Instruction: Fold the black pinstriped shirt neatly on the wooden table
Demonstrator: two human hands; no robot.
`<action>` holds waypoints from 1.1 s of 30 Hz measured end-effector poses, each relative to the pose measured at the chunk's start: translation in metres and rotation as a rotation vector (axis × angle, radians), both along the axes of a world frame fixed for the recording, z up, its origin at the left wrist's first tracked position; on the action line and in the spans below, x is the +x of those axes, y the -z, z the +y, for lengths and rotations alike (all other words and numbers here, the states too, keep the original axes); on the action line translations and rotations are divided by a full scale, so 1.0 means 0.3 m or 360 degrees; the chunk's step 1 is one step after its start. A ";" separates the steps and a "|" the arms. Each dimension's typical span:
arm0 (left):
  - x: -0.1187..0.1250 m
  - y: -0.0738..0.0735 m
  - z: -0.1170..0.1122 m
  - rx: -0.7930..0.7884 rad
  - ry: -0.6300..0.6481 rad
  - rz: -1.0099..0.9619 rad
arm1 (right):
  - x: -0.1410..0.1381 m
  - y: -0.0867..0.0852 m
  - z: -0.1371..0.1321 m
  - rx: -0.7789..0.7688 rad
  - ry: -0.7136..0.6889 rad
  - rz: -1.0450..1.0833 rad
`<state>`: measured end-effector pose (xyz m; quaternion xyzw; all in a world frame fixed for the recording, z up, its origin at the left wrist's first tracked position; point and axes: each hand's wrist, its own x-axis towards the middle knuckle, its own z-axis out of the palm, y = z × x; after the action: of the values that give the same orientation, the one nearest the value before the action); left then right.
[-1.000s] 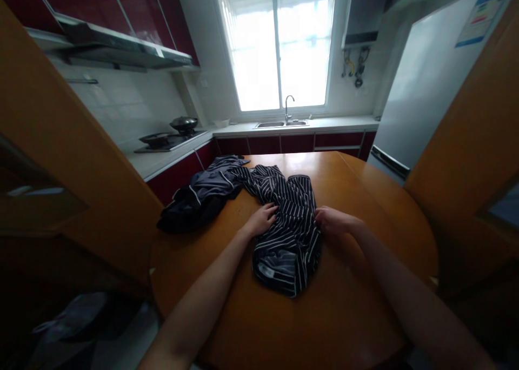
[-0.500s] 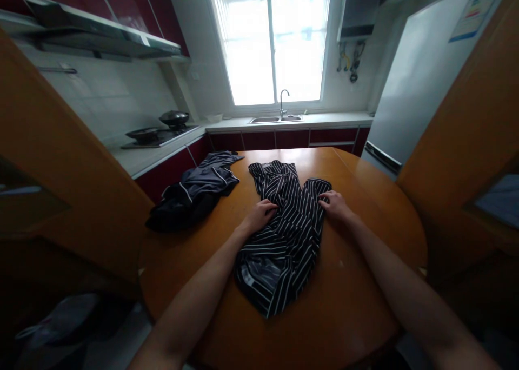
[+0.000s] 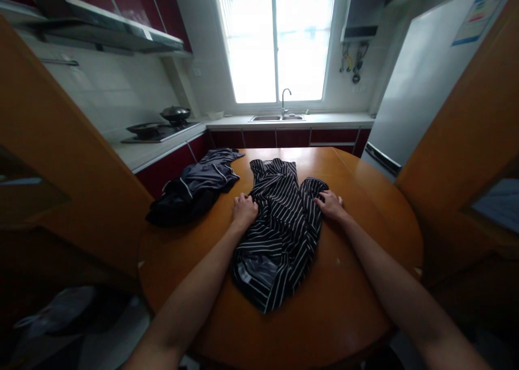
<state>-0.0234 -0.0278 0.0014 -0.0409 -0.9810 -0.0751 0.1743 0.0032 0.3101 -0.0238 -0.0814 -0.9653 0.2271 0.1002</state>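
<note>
A black shirt with white stripes (image 3: pixel 284 218) lies crumpled on the round wooden table (image 3: pixel 357 299), its collar end toward the window and its hem toward me. At its left edge my left hand (image 3: pixel 245 210) has curled fingers closed on the fabric. My right hand (image 3: pixel 330 204) grips the sleeve on the right side, thumb and fingers pressed together at the cloth. Part of each hand's fingertips is hidden by the fabric or the hand itself.
Dark grey and black clothes (image 3: pixel 198 183) are heaped on the table's left side. Beyond the table are a counter with a sink (image 3: pixel 278 118), a stove with pans (image 3: pixel 175 114) at left and a fridge (image 3: pixel 421 83) at right. Wooden door panels stand on both sides.
My left hand has moved left from the shirt's middle to its left edge, drawing the fabric wider and flatter. My right hand has shifted slightly left with the sleeve.
</note>
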 end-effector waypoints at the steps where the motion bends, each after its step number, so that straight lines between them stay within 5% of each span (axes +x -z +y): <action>1: -0.006 0.009 -0.010 0.0017 -0.0050 0.0036 | -0.001 -0.002 -0.002 -0.0015 0.0001 0.0001; 7: -0.054 0.050 -0.057 0.0199 -0.0146 0.0028 | -0.002 -0.022 0.023 -0.0087 0.0293 -0.0034; 14: -0.064 0.034 -0.030 0.0390 0.0422 -0.0002 | 0.014 -0.032 0.156 -0.0160 0.0922 0.0104; 19: -0.050 0.019 -0.016 0.0391 0.0465 -0.0028 | 0.025 -0.019 0.234 -0.0163 0.1146 0.0294; 27: -0.066 0.001 -0.046 0.0429 0.0279 0.0046 | 0.035 -0.043 0.157 0.0093 0.0715 0.0147; 33: -0.113 -0.057 -0.195 0.0695 -0.0063 0.0222 | 0.036 -0.041 0.114 0.0074 0.0339 -0.0244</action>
<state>-0.0574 -0.0864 0.0185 0.0119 -0.9277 -0.2791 0.2478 0.0138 0.3444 -0.0114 -0.1981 -0.9610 0.1858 0.0515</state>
